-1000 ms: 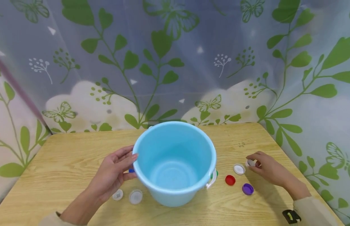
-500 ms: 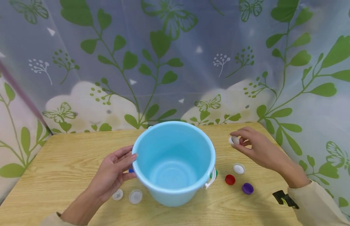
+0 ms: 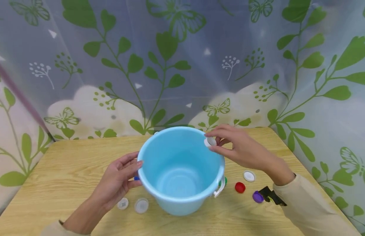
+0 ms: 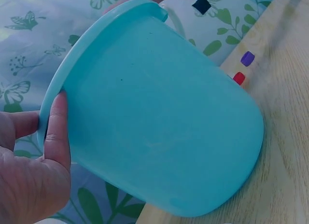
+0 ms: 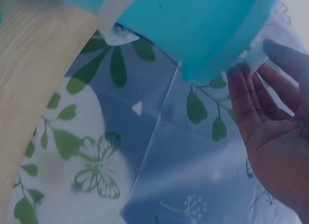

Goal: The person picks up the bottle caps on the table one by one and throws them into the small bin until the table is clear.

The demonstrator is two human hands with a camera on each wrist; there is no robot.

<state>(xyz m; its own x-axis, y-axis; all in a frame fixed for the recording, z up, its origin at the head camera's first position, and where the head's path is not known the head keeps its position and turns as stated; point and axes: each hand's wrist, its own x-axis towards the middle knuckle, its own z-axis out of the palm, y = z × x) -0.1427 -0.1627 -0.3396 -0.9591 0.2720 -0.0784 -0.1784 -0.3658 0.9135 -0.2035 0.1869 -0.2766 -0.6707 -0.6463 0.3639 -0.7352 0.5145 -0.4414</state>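
Note:
A light blue bucket (image 3: 182,164) stands on the wooden table, its inside facing me. My left hand (image 3: 117,180) grips the bucket's left rim, thumb on one side and fingers on the other, as the left wrist view also shows. Over the right part of the rim, my right hand (image 3: 241,147) pinches a small white bottle cap (image 3: 210,142) between thumb and fingers. In the right wrist view the pale cap (image 5: 256,57) sits between the fingertips near the rim.
Right of the bucket lie a white cap (image 3: 249,176), a red cap (image 3: 240,187) and a purple cap (image 3: 257,196). A green cap (image 3: 225,181) shows behind the bucket's white handle (image 3: 220,187). Two whitish caps (image 3: 141,205) lie front left; something blue (image 3: 136,178) peeks out by the left hand.
My right hand has lifted the white cap from the right side of the table and carried it left to the bucket's rim. The left hand and bucket stay in place.

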